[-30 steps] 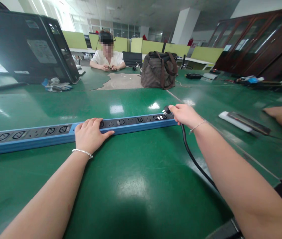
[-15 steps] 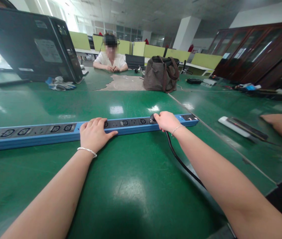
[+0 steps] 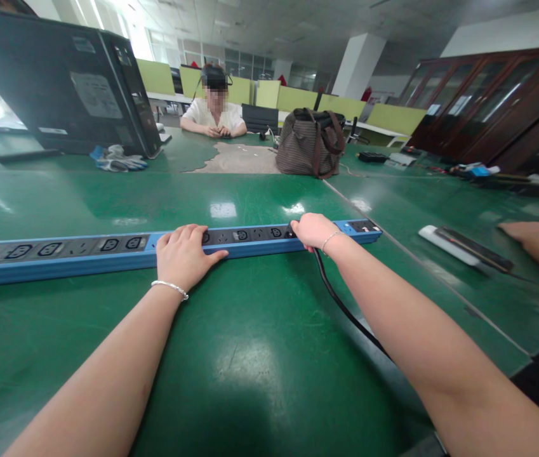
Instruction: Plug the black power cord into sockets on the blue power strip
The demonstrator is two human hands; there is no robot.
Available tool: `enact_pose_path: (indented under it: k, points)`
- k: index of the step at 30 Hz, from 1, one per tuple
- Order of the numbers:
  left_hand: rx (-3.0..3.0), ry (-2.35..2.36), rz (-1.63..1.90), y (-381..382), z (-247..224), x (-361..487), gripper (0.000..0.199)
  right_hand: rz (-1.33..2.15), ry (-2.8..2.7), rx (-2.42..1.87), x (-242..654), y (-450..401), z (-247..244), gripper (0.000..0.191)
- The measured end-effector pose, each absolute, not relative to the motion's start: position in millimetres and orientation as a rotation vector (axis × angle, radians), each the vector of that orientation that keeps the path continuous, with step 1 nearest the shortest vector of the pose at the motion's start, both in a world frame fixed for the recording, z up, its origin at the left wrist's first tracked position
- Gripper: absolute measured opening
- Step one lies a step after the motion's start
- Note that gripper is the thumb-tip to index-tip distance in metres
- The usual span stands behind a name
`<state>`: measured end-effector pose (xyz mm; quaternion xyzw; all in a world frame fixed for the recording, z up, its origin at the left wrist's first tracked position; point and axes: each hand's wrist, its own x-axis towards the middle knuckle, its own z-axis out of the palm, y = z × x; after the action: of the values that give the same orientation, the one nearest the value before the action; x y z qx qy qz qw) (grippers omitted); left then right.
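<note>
A long blue power strip point(image 3: 245, 249) with black sockets lies across the green table in front of me. My left hand point(image 3: 184, 254) grips it near the middle, fingers over the top and thumb along the front side. Toward the strip's right end, my right hand point(image 3: 314, 231) is closed on a black plug point(image 3: 291, 230), held against the socket face. Most of the plug is hidden by my fingers, so how deep it sits cannot be seen. From it a black cable point(image 3: 340, 306) runs down and under my right forearm.
A black computer case point(image 3: 59, 89) and gloves point(image 3: 117, 158) stand at the far left. Beyond the strip are a brown bag point(image 3: 305, 143) and a seated person point(image 3: 214, 114). To the right lie a white and black bar point(image 3: 464, 246) and another person's hand point(image 3: 533, 236).
The plug has come down against the strip; its metal pins, visible before, are now hidden. My right hand has shifted slightly left with it. My left hand keeps its hold on the strip.
</note>
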<state>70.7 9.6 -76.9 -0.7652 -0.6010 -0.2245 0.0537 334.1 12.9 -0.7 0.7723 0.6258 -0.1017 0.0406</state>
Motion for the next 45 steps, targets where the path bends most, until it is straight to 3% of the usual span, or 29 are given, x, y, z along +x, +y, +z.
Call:
enact_pose_path:
  k: [7,12,19,25,29,35,45]
  points:
    - [-2.326,-1.839,-0.676,10,-78,70,0.063,-0.14,1.929,2.449,326,5,-10,0.048]
    - [-2.333,-1.834,-0.684,10,-78,71,0.063,-0.293,1.889,2.232,325,12,-4,0.041]
    - [-2.331,-1.843,-0.672,10,-77,71,0.065,-0.112,1.883,2.491,328,3,-16,0.053]
    - [-2.332,-1.849,-0.662,10,-77,71,0.065,-0.215,1.999,2.102,331,11,-8,0.034]
    - [-2.332,-1.845,-0.66,10,-77,71,0.064,-0.105,1.997,2.107,331,13,-7,0.036]
    - [-2.311,-1.828,-0.667,10,-77,72,0.063,-0.228,1.94,1.872,326,23,-1,0.032]
    - [-2.287,-1.817,-0.635,10,-78,72,0.064,-0.218,1.989,2.445,331,5,-22,0.046]
